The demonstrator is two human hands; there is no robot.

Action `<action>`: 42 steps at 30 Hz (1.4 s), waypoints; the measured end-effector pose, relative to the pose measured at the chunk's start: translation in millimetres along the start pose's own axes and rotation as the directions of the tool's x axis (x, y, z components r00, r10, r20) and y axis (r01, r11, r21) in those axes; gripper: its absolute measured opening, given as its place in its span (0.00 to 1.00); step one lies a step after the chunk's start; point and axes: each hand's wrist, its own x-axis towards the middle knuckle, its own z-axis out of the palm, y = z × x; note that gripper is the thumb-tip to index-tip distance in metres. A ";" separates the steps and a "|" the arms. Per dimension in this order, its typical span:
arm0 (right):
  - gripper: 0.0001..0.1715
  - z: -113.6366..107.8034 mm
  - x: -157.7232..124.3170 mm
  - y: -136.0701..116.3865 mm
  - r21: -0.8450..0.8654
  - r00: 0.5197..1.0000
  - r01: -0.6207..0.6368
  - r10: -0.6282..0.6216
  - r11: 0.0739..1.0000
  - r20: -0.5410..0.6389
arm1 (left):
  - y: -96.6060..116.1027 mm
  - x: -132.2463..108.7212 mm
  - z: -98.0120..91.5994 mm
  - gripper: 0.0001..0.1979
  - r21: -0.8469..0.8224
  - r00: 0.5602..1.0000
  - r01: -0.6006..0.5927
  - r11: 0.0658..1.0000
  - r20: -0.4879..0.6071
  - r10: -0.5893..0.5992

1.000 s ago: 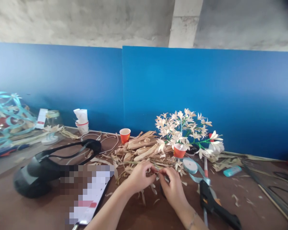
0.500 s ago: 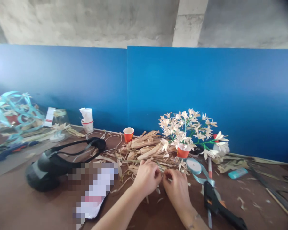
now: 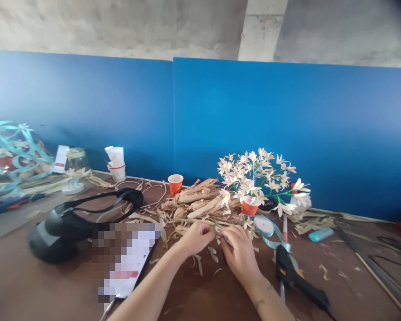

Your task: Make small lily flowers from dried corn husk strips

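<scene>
- Close together at the near middle of the table (image 3: 36, 285), both hands meet just in front of the husk pile (image 3: 195, 200).
- Left hand (image 3: 195, 236): fingers curled in, tips pinched on a husk strip (image 3: 218, 231), a thin pale piece that runs across to the other hand.
- Right hand (image 3: 239, 252): palm down, fingers bent, tips nipping the same strip from the right. How much of the strip lies under this hand cannot be told.
- The strip sits low, just above the tabletop, at the front edge of the pile, with loose husk scraps (image 3: 212, 255) lying on the wood below the hands.
- Behind the right hand stands an orange cup (image 3: 249, 207) holding a spray of pale flowers (image 3: 257, 171) on green stems.
- A second cup (image 3: 175, 183), also orange, stands alone at the back of the pile, near the blue wall (image 3: 287, 125).
- Just right of the right hand lie a ribbon roll (image 3: 263, 225) with its light blue tail loose, and a black glue gun (image 3: 292, 278), nozzle pointing away from the person.
- To the left, well apart from the hands, rests a black headset (image 3: 62, 227) with its straps looped up.
- Farther back on the left stand stacked white cups (image 3: 116, 169) and a glass jar (image 3: 74, 160).
</scene>
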 end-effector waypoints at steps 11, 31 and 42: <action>0.06 6.7 -1.6 6.7 0.070 0.993 -0.107 0.110 0.992 -0.039 | 17.2 -9.4 -4.5 0.04 0.372 0.928 -0.306 0.876 -0.088 0.361; 0.11 8.1 -2.3 11.5 -0.012 0.970 -0.192 0.188 0.981 -0.155 | 21.5 -8.8 5.5 0.07 0.485 0.930 -0.103 0.869 -0.263 0.257; 0.08 9.8 -1.4 -2.8 -0.143 0.970 -0.208 0.186 0.968 -0.155 | 27.4 -14.1 21.3 0.07 0.554 0.932 -0.031 0.832 -0.285 0.225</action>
